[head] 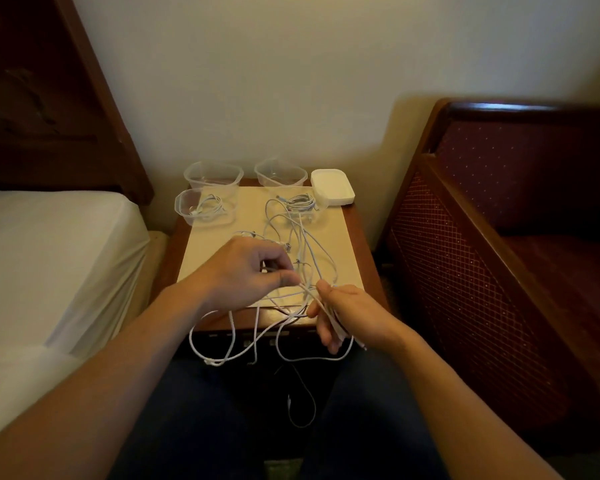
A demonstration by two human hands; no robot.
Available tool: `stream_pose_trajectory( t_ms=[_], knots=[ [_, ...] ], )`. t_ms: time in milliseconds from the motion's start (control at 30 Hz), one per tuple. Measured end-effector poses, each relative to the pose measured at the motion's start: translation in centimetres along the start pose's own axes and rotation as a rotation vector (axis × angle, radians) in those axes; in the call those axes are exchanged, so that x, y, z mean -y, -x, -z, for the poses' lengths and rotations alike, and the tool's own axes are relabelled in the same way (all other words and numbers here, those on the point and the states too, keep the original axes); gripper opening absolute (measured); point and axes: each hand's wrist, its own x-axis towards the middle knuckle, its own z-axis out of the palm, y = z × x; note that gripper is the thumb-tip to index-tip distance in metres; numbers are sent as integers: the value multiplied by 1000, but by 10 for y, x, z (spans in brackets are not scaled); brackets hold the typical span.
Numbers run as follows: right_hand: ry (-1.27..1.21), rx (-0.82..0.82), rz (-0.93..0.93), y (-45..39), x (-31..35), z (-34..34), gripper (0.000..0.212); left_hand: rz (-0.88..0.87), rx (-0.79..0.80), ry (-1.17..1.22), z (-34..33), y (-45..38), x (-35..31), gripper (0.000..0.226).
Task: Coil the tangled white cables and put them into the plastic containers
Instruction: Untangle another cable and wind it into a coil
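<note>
1. Head view: cables (293, 258) lie tangled on the table (349, 237), with loops hanging off its front edge.
2. Left hand (246, 271) pinches a strand; right hand (343, 315) grips a bundle of cables.
3. Risk: pulling could tighten knots, and the hanging loops could drag the pile off the edge.
4. Containers (212, 174) sit at the back, two already holding coils, white lid (331, 185) beside them; the tangle lies between hands and containers.

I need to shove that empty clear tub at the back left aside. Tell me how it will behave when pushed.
The back-left tub looks thin-walled and holds nothing visible, so it is probably light and will slide easily. It overhangs the nightstand rear edge, so a backward push might drop it. The front tub sits close and may get nudged.
</note>
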Motion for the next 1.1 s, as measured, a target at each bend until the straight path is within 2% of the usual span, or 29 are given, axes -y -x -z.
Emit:
stream_pose_trajectory(
  t_ms=[100, 200, 300, 367, 433, 500, 567, 633, 700, 800, 867, 933, 967, 1033, 1100],
  knots=[
    [-383, 271, -37, 11, 10, -2, 66, -5, -78, 175, -9, -1, 7, 14],
    [-662, 518, 52, 16, 15, -4, 48, -10, -140, 393, -24, 0, 7, 22],
    [-953, 685, 180, 15, 21, -5, 40, 79, -175, 552, -42, -1, 3, 18],
    [-1119, 679, 260, 16, 28, -6, 38, 154, -181, 608, -52, -2, -1, 27],
    [-1143, 476, 310, 15, 36, -5, 38, 203, -157, 634, -58, -1, -4, 28],
    [-1024, 149, 355, 13, 46, -4, 39, 243, -74, 629, -63, 1, -8, 24],
    [-973, -60, 401, 11, 52, -2, 38, 264, 59, 575, -66, 5, -10, 20],
    [-975, -179, 424, 9, 54, 0, 38, 299, 156, 497, -70, 10, -11, 22],
    [-878, -280, 441, 7, 51, 2, 37, 324, 210, 433, -69, 13, -13, 24],
    [-566, -409, 474, 3, 39, 1, 30, 248, 264, 275, -62, 13, -22, 24],
    [-175, -511, 472, 1, 27, 1, 26, 193, 277, 140, -52, 10, -28, 22],
    [310, -556, 413, 0, 15, 5, 24, 140, 266, -17, -40, 8, -32, 22],
    [472, -543, 352, 1, 11, 7, 24, 110, 244, -88, -33, 6, -33, 21],
    [631, -465, 170, 2, 5, 12, 23, 58, 155, -164, -21, 5, -32, 16],
    [611, -336, 24, 3, -1, 12, 39, -2, 70, -195, -12, 4, -30, 12]
  ],
)
